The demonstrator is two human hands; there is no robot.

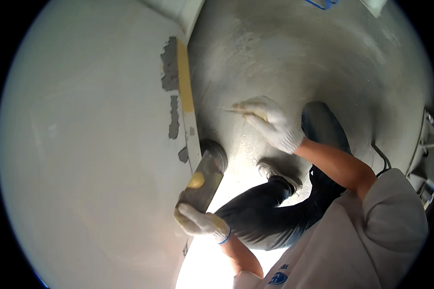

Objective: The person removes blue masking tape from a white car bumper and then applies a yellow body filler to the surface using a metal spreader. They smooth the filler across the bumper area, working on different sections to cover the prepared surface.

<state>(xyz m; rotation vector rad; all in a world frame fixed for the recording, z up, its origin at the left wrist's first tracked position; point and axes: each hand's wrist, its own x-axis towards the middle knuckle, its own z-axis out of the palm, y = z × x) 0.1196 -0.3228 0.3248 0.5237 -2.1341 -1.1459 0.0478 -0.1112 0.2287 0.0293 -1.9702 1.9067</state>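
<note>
My left hand (200,224), in a white glove with a blue cuff edge, grips the near end of a grey rectangular mixing plate (203,190). A lump of yellow putty (196,180) lies on it. My right hand (271,124), also gloved in white, is raised over the floor, apart from the plate and panel. Its fingers are pinched together, and a thin, pale edge sticks out from their tips; its kind is blurred. To the left spreads a large white panel (91,135) with grey bare patches (170,65) and a yellow strip (184,74) along its edge.
A round, dark-rimmed object (216,155) shows behind the plate's far end. Below are the grey concrete floor (284,53), my shoe (269,169) and my legs in dark trousers. A dark cable (382,156) and a rack-like frame (422,149) stand at right.
</note>
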